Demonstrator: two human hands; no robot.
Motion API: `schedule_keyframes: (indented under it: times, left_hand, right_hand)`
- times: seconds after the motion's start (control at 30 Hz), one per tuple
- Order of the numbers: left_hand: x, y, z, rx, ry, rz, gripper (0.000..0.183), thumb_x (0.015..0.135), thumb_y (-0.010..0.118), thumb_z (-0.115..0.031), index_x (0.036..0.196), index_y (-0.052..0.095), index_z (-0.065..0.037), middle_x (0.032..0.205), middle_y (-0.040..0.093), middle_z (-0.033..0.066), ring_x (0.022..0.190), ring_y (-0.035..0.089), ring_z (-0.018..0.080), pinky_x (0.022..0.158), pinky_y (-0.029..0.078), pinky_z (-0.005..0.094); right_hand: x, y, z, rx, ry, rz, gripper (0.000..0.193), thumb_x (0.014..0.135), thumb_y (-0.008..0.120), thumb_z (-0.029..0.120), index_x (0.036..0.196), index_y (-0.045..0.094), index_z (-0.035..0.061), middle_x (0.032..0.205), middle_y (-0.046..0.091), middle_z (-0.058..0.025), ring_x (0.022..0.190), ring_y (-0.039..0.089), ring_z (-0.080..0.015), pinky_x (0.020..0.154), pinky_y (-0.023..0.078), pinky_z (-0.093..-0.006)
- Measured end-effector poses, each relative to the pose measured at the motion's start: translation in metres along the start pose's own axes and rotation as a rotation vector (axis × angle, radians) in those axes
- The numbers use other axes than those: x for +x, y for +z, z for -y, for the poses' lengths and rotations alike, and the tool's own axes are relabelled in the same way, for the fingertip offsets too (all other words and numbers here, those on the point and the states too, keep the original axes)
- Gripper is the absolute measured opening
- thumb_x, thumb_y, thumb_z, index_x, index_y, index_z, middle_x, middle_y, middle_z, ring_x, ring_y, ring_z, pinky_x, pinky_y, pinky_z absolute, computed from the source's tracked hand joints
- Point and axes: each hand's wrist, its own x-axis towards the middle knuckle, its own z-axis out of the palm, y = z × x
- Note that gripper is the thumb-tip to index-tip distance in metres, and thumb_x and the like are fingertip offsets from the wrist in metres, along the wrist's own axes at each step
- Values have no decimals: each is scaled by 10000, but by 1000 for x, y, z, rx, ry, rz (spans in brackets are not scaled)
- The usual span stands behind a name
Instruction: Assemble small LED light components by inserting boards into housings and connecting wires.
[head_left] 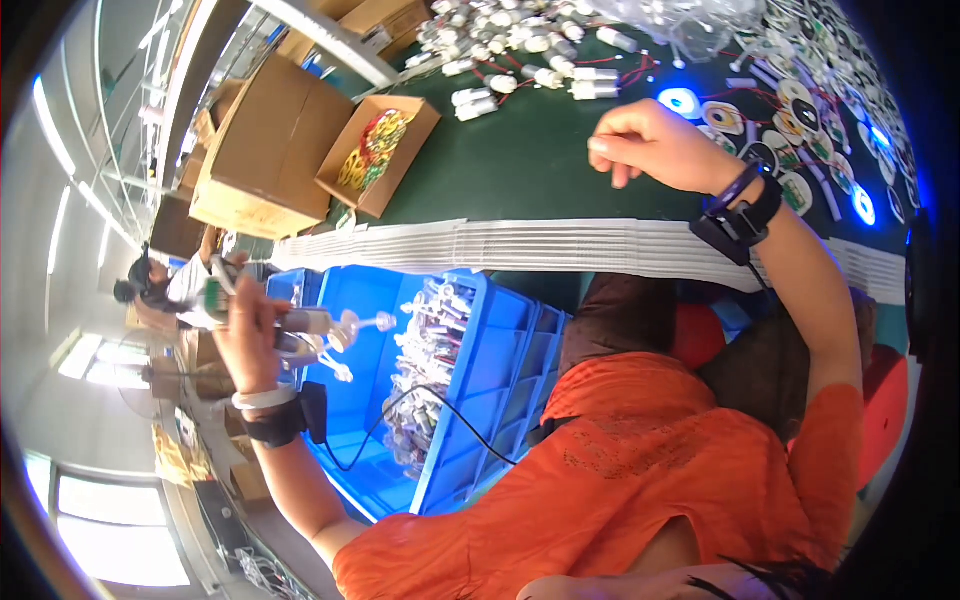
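- Green desk [500, 170] stretches across the workroom, white strips [550, 243] lined along its near edge; their number cannot be told.
- Left hand [245, 335] is closed on slim clear parts [305, 320] with white knobbed ends, held over the left side of the blue crate [510, 360], which stands just off the desk's near edge.
- Right hand [660, 145] hangs loosely half-open above the desk, right of its middle; no item shows in it.
- Step in hand seems to be handling parts at the crate. Next move likely calls for a steady left grip, keeping the knobbed ends clear of the rim.
- Counts: at least two parts in the left hand; one heap [430, 350] in the crate, too tangled to count; one large carton [265, 140] and one small carton [423, 122] toward the desk's left end; three blue-lit rings [680, 102] toward its right end; many white cylinders [540, 60] near its far edge.
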Motion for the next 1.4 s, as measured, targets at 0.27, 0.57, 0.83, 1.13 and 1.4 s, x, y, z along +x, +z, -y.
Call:
schedule_keyframes:
  times: [0.27,0.57,0.83,1.13,1.4]
  left_hand:
    - [1,-113,152,418,-260,-142,290,857,670,-294,965,585,-38,607,462,-24,435,437,74,427,473,256]
    - [-51,-88,204,1153,125,394,540,754,731,-281,1190,492,-71,912,664,151,758,663,353,645,532,417]
    - [-173,-26,284,820,354,1217,367,791,527,-148,1144,517,-46,915,561,116,897,572,275,773,475,396]
    - [-159,-46,277,766,116,1169,431,813,582,-140,1226,523,-34,1147,567,198,1073,532,345,910,435,420]
    - [-40,20,85,409,-2,494,338,822,701,-94,1122,594,18,915,659,86,776,636,141,680,522,268]
  right_hand:
    - [-1,0,-8,88,79,-9,256,963,493,233,858,602,27,801,636,-33,635,625,-87,587,460,-198]
    - [-6,3,-23,98,207,-31,269,959,510,264,864,611,33,814,639,-21,636,621,-74,580,463,-194]
    - [-5,-3,-26,111,181,-45,272,955,518,268,863,616,32,802,639,-21,640,625,-78,574,463,-192]
    - [-3,-36,10,-18,-25,35,266,953,533,250,915,632,6,816,653,-35,678,635,-97,627,497,-235]
    - [-78,-126,58,-243,-51,-369,265,937,538,262,891,645,24,845,649,-11,689,608,-79,638,475,-222]
